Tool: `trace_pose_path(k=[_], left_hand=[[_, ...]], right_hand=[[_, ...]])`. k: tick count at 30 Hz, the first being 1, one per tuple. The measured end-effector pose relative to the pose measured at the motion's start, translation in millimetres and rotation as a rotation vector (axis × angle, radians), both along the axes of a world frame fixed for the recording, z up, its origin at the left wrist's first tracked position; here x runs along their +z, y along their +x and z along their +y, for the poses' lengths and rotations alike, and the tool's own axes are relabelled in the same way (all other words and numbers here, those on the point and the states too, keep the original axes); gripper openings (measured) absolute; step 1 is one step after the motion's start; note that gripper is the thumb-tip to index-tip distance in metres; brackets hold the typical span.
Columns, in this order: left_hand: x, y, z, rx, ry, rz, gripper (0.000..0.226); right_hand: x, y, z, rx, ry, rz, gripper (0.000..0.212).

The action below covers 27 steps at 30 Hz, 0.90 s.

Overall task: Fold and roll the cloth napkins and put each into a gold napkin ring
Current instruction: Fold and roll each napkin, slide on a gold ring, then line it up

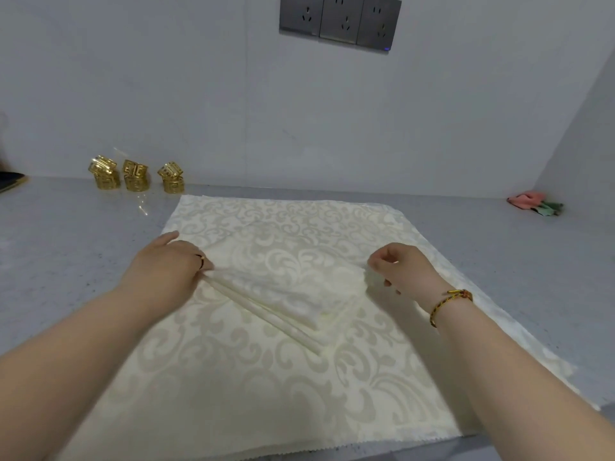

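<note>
Cream damask cloth napkins [286,387] are spread mid-frame on a grey speckled counter [66,247]. A folded layer [293,294] on top is gripped by the left hand [166,267] and pinched by the right hand [402,266]. Folding is judged barely begun; the gold fretwork napkin rings [134,178], upper left, are left empty.

pale wall [166,78] with grey socket panel [340,19] above speckled grey counter [66,234].
</note>
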State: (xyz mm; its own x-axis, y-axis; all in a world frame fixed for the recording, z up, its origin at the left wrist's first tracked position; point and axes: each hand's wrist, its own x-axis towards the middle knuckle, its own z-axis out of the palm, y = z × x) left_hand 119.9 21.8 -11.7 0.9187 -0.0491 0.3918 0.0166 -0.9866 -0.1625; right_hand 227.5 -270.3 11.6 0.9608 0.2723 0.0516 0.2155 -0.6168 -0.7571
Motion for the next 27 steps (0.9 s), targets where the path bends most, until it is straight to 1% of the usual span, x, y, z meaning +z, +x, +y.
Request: trace_pose_path(k=[1,2,5,7,9,10,12,14,15,17,19,21,22,23,25,27], left_hand=[[-6.0,2.3,1.1,-0.021,-0.032,0.028,0.04],[-9.0,3.7,-2.6,-0.042,-0.084,0.099,0.047],[-9.6,-8.1,-37.7,-0.174,-0.267,0.177,0.055],[-11.3,-20.4,-66.9,-0.308,-0.158,0.129,0.065],[-14.4,-25.6,-84.9,-0.378,-0.118,0.106,0.059],[-13.5,-26.2,-94.6,-0.4,-0.135,0.09,0.055],[-7.5,-26.4,-110.7,-0.419,-0.21,0.126,0.05],[-15.6,-23.3,-117.5,-0.413,-0.128,0.07,0.049],[-16.1,-22.4,-118.1,-0.405,-0.132,0.076,0.046],[-12.5,-25.3,-112.3,-0.361,-0.082,0.147,0.041],[-11.4,-26.3,-101.0,-0.372,-0.039,0.114,0.04],[4.6,-34.9,-89.7,-0.373,-0.109,0.155,0.039],[8.4,-38.5,-82.2,-0.365,-0.146,0.125,0.04],[9.1,-40.4,-72.6,-0.362,-0.159,0.101,0.041],[10.7,-50.1,-54.3,-0.33,-0.203,0.115,0.055],[2.7,-61.8,-36.9,-0.293,-0.224,0.104,0.066]], right_hand=[[-0.9,3.3,4.8,-0.001,0.001,0.001,0.009],[-2.4,5.6,8.3,0.0,0.005,0.016,0.009],[-7.6,9.5,19.1,0.014,0.004,0.081,0.014],[-10.8,8.8,23.4,0.036,-0.037,0.086,0.015],[-13.0,8.1,24.4,0.045,-0.072,0.068,0.018],[-13.3,8.0,24.3,0.042,-0.089,0.058,0.021],[-13.9,7.3,24.2,0.031,-0.118,0.046,0.026],[-14.0,4.9,24.2,0.026,-0.134,0.047,0.027],[-14.0,3.5,23.8,0.028,-0.129,0.05,0.026],[-14.2,-0.9,22.1,0.03,-0.107,0.068,0.018],[-13.1,-8.1,20.2,0.04,-0.091,0.095,0.009],[-11.3,-18.2,19.1,0.061,-0.082,0.113,0.01],[-10.2,-24.4,19.6,0.081,-0.086,0.112,0.011],[-9.3,-31.1,19.9,0.108,-0.097,0.108,0.012],[-7.6,-47.0,20.9,0.178,-0.147,0.109,0.013],[-8.4,-61.6,21.6,0.248,-0.249,0.103,0.012]])
